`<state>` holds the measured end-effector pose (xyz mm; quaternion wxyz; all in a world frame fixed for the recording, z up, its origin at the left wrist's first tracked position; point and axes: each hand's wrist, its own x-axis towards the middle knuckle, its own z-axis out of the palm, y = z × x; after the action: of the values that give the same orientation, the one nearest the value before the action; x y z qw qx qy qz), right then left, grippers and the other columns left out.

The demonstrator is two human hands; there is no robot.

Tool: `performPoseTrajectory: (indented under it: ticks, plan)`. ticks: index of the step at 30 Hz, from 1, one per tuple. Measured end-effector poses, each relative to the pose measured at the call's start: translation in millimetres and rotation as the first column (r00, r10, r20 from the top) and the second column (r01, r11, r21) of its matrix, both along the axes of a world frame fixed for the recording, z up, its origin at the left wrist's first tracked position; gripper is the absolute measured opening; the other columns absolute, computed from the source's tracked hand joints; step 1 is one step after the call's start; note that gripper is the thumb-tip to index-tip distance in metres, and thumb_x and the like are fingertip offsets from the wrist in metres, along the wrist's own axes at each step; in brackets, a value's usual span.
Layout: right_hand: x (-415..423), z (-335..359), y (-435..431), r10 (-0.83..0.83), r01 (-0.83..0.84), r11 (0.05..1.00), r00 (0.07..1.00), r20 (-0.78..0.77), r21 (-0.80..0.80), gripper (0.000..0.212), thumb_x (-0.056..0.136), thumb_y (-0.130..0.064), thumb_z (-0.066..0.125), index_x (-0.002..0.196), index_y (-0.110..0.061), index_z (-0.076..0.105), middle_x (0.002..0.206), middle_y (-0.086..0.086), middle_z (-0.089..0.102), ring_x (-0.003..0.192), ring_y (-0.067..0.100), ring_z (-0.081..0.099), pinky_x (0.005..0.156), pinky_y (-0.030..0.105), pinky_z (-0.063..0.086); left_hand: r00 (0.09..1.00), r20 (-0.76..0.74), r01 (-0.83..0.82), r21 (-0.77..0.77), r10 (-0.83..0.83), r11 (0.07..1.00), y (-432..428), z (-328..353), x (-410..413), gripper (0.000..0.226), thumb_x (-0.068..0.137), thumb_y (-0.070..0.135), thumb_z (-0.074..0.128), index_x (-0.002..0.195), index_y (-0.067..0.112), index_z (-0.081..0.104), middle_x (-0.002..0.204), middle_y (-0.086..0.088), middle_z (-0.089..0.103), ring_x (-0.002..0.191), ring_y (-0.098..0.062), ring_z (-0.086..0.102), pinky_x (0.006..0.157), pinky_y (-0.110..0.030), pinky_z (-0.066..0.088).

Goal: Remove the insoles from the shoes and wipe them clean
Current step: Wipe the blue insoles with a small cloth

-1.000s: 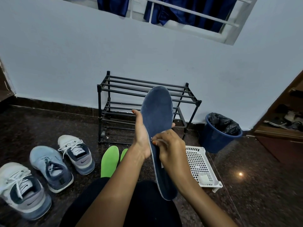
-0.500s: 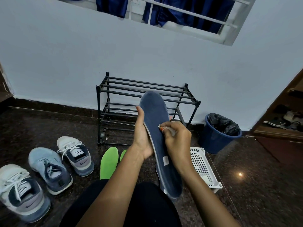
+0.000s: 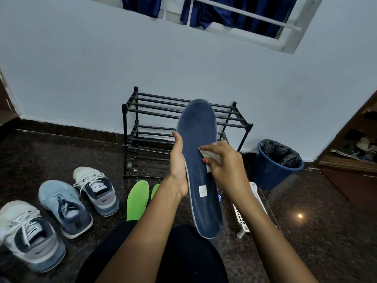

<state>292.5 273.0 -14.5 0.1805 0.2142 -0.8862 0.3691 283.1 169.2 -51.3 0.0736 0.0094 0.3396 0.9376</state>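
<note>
One wipe [image 3: 207,155] slid up one blue insole [image 3: 199,139], three shoes [image 3: 65,207], two green insoles [image 3: 137,199]

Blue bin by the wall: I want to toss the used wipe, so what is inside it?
A crumpled black bag lines the blue bin and rises above its rim. Whether any rubbish lies in the bag cannot be seen; its folds cover the inside.
</note>
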Motion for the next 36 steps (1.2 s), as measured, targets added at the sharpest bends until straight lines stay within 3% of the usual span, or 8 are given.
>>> performPoseTrajectory:
  ticks: [4, 6, 9, 12, 20, 26, 32, 36]
  plan:
    - [-4.9, -3.1, 3.2, -0.025, 0.024, 1.000, 0.994, -0.110, -0.005, 0.026, 0.078, 0.013, 0.057, 0.094, -0.003, 0.071, 0.091, 0.013, 0.063, 0.083, 0.017, 0.058, 0.075, 0.005, 0.038, 1.000, -0.005, 0.019, -0.020, -0.019, 1.000, 3.3, 1.0, 1.0, 0.082, 0.086, 0.075, 0.020, 0.103, 0.010, 0.067, 0.090, -0.010, 0.071, 0.078, -0.021, 0.069, 0.071, -0.031, 0.055]
    - [-4.2, -7.2, 0.6, -0.008, 0.003, 0.999, 0.989, -0.146, -0.034, 0.024, 0.077, 0.014, 0.058, 0.089, -0.002, 0.071, 0.086, 0.013, 0.064, 0.081, 0.012, 0.057, 0.075, 0.010, 0.041, 1.000, 0.007, 0.023, -0.015, -0.023, 1.000, 1.8, 3.7, 2.1, 0.090, 0.083, 0.078, 0.020, 0.117, 0.007, 0.062, 0.109, -0.015, 0.069, 0.098, -0.026, 0.067, 0.087, -0.035, 0.054]
    - [6.8, -14.7, -11.0, 0.082, -0.095, 0.993, 0.982, -0.170, -0.068, 0.019, 0.074, 0.009, 0.056, 0.083, 0.002, 0.071, 0.079, 0.017, 0.063, 0.074, 0.012, 0.056, 0.073, 0.015, 0.041, 0.995, -0.028, 0.095, 0.034, -0.094, 0.995, 1.5, 4.6, 3.0, 0.106, 0.077, 0.084, 0.019, 0.136, 0.002, 0.047, 0.136, -0.021, 0.052, 0.126, -0.033, 0.052, 0.113, -0.050, 0.031]
    - [12.9, -20.9, -14.8, 0.121, -0.134, 0.988, 0.981, -0.154, -0.075, 0.019, 0.074, 0.003, 0.052, 0.081, 0.003, 0.070, 0.077, 0.016, 0.061, 0.074, 0.012, 0.053, 0.071, 0.013, 0.040, 0.994, -0.045, 0.099, 0.074, -0.096, 0.992, 3.7, 3.1, 2.4, 0.101, 0.079, 0.082, 0.019, 0.131, 0.002, 0.052, 0.132, -0.021, 0.056, 0.122, -0.034, 0.055, 0.114, -0.056, 0.025]
    - [-0.3, -18.2, -10.6, -0.019, 0.002, 0.997, 0.973, -0.229, -0.073, 0.019, 0.073, 0.012, 0.057, 0.079, -0.001, 0.070, 0.080, 0.010, 0.060, 0.076, 0.007, 0.048, 0.069, 0.002, 0.036, 0.978, -0.083, 0.198, 0.075, -0.192, 0.977, 5.9, 6.5, 6.7, 0.104, 0.080, 0.082, 0.016, 0.125, -0.002, 0.060, 0.132, -0.022, 0.055, 0.127, -0.033, 0.050, 0.112, -0.045, 0.033]
    - [19.1, -26.1, -11.6, 0.082, -0.094, 0.992, 0.985, -0.152, -0.078, 0.022, 0.072, 0.015, 0.058, 0.078, -0.003, 0.069, 0.080, 0.007, 0.058, 0.077, 0.015, 0.056, 0.073, 0.006, 0.038, 0.995, -0.043, 0.100, 0.122, -0.095, 0.988, 5.1, 0.8, 3.3, 0.089, 0.083, 0.078, 0.024, 0.093, 0.008, 0.077, 0.104, -0.019, 0.069, 0.090, -0.028, 0.067, 0.110, -0.056, 0.032]
    - [8.2, -21.6, -15.0, -0.038, 0.027, 0.997, 0.984, -0.172, -0.067, 0.023, 0.074, 0.015, 0.056, 0.081, -0.003, 0.069, 0.083, 0.007, 0.057, 0.082, 0.024, 0.057, 0.072, 0.026, 0.045, 0.999, 0.011, 0.032, 0.057, -0.033, 0.998, 3.9, 1.9, 3.1, 0.088, 0.086, 0.076, 0.023, 0.109, 0.004, 0.069, 0.110, -0.017, 0.065, 0.095, -0.026, 0.065, 0.092, -0.038, 0.049]
    - [19.5, -26.0, -18.4, 0.034, -0.048, 0.995, 0.988, -0.153, -0.092, 0.024, 0.072, 0.016, 0.057, 0.080, -0.003, 0.070, 0.081, 0.006, 0.058, 0.080, 0.022, 0.057, 0.075, 0.015, 0.041, 1.000, -0.027, -0.007, 0.065, 0.009, 0.998, 2.3, 2.8, 4.5, 0.089, 0.086, 0.075, 0.020, 0.102, 0.004, 0.070, 0.094, -0.018, 0.068, 0.076, -0.026, 0.067, 0.084, -0.041, 0.053]
